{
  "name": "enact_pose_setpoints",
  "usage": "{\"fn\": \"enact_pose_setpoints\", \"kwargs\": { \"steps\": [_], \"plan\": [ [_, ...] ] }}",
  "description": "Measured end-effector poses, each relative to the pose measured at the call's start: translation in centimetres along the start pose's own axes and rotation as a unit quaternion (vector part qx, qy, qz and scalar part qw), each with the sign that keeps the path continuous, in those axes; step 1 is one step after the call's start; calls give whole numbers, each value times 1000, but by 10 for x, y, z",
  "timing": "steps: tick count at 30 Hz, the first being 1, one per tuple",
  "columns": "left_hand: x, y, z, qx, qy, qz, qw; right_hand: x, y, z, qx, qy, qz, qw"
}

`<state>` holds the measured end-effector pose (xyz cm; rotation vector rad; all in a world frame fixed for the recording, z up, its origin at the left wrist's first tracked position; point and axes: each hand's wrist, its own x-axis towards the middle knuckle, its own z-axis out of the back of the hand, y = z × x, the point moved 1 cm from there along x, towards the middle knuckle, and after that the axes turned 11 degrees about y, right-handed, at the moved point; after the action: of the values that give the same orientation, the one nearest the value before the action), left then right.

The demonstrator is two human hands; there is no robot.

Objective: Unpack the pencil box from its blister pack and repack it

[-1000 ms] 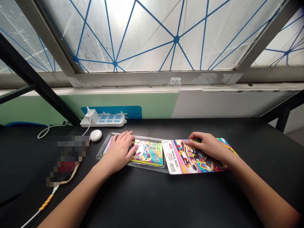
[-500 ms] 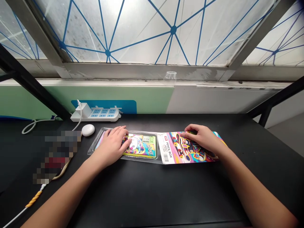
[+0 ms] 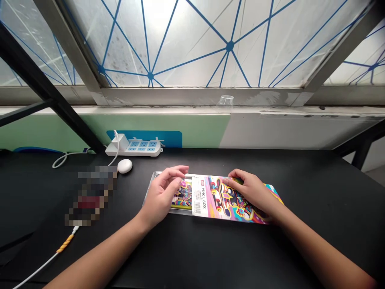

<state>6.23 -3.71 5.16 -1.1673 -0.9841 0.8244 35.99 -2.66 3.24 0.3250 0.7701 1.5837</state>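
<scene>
A colorful printed card (image 3: 237,200) marked PENCIL BOX lies flat on the black table, overlapping the right part of a clear plastic tray (image 3: 149,192). Inside the tray, a strip of a brightly patterned pencil box (image 3: 184,193) shows; the rest is hidden under the card and my left hand. My left hand (image 3: 164,192) arches over the tray's left end, its fingers bent but apart, thumb near the pencil box. At the card's far edge, my right hand (image 3: 251,188) holds on, thumb on top and fingers curled; some fingertips are hidden.
A white power strip (image 3: 144,150) with a plugged-in adapter stands against the wall, a round white case (image 3: 124,165) in front of it. A blurred-out object (image 3: 92,198) with a cable (image 3: 64,243) lies at left. A clear cup (image 3: 226,102) sits on the sill.
The card has slid left and the tray right, so the card covers more of the tray and pencil box. My left hand's fingers have lifted and bent. The view has shifted slightly.
</scene>
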Motion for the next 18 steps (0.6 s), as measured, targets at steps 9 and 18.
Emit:
{"fn": "enact_pose_setpoints", "kwargs": {
  "steps": [9, 18],
  "plan": [
    [30, 41, 52, -95, -136, -22, 986, 7, -26, 30, 2, 98, 25, 995],
    [21, 44, 29, -108, -126, -33, 986, 15, -15, 16, -55, 62, 42, 996]
  ]
}}
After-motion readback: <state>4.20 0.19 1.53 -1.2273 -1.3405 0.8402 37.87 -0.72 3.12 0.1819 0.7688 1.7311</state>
